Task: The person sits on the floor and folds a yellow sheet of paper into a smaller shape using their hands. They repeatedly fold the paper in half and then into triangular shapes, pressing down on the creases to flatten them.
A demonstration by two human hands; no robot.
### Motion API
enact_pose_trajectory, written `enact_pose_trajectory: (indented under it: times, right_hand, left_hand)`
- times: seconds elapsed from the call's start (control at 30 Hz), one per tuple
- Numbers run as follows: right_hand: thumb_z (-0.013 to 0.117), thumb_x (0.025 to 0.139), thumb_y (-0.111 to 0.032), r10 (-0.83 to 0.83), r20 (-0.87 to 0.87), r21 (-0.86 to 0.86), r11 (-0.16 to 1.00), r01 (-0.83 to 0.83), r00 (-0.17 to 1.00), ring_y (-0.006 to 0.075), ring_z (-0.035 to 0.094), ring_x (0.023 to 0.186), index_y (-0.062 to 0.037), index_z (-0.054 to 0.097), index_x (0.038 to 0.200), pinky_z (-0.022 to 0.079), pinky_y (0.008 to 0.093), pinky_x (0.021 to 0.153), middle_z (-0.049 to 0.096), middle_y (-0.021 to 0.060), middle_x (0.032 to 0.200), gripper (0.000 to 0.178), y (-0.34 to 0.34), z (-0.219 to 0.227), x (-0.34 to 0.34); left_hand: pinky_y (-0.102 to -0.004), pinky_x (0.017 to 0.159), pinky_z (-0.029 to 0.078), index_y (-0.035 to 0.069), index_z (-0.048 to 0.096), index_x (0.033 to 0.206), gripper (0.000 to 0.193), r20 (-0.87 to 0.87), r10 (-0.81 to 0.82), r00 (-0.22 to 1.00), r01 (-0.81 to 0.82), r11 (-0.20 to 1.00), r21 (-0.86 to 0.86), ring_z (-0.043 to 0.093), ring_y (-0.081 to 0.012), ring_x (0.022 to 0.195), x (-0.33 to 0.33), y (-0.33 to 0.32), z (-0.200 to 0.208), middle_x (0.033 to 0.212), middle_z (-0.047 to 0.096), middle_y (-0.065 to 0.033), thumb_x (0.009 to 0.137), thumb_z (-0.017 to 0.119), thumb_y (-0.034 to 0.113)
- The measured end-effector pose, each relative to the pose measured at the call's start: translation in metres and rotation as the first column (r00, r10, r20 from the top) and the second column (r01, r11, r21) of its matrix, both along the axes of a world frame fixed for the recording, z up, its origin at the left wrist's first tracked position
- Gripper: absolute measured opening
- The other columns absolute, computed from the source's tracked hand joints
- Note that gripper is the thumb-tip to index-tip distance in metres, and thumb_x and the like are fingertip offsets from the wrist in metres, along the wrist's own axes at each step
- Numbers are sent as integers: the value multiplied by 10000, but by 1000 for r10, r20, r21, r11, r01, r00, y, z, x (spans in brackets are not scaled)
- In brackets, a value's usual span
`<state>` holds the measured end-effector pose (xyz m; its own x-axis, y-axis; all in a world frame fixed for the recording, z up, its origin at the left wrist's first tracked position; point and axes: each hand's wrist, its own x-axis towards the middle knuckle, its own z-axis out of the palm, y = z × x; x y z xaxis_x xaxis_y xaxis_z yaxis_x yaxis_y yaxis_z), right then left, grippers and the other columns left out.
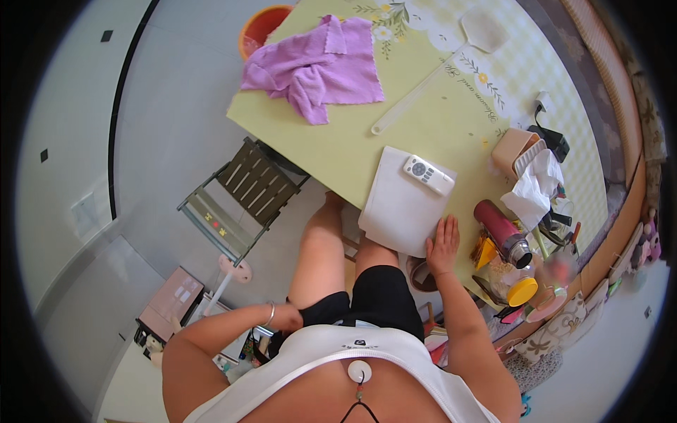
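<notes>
Rests the right hand [442,247] flat on the table [317,151] at the right edge of the white paper stack [400,204], with fingers straight and nearly together; has the left hand [285,317] against the black shorts [384,296], below and left of the stack; cannot tell the state of its hidden fingers; has the white remote [429,174] on the stack, the maroon flask [497,225] right of it, the lilac cloth [352,70] to its upper left
</notes>
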<state>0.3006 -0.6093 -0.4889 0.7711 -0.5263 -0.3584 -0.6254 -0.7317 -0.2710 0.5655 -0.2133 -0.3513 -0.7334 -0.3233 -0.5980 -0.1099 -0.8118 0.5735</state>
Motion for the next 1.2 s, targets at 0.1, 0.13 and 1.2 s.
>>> enact_pose_trajectory:
  times: [0.1, 0.13, 1.2]
  right_hand:
    - [635, 891, -260, 39, 60, -45, 998, -36, 997, 440, 250, 1501, -10, 355, 1539, 219, 547, 1200, 287, 239, 1621, 749, 0, -18, -17]
    - [637, 884, -267, 55, 101, -64, 997, -48, 993, 450, 250, 1499, -8, 356, 1539, 216, 555, 1196, 287, 247, 1619, 758, 1, -26, -22]
    - [555, 904, -120, 149, 253, -234, 968, -89, 956, 374, 277, 1509, 4, 391, 1517, 234, 487, 1214, 330, 202, 1612, 646, 17, -21, -25]
  left_hand:
    - [-464, 928, 502, 12, 684, 1128, 412, 711, 98, 696, -15, 992, -122, 654, -366, 1029, 49, -48, -43, 1124, 685, -223, 876, 688, 338]
    - [-478, 1006, 467, 12, 643, 1222, 517, 800, 283, 529, 31, 936, -352, 612, -392, 1142, 67, -59, -59, 1258, 643, -229, 875, 681, 393]
    - [-506, 945, 489, 76, 662, 1186, 593, 436, 555, 708, 410, 179, -894, 590, -410, 1163, 110, -59, -204, 1260, 620, -201, 754, 718, 478]
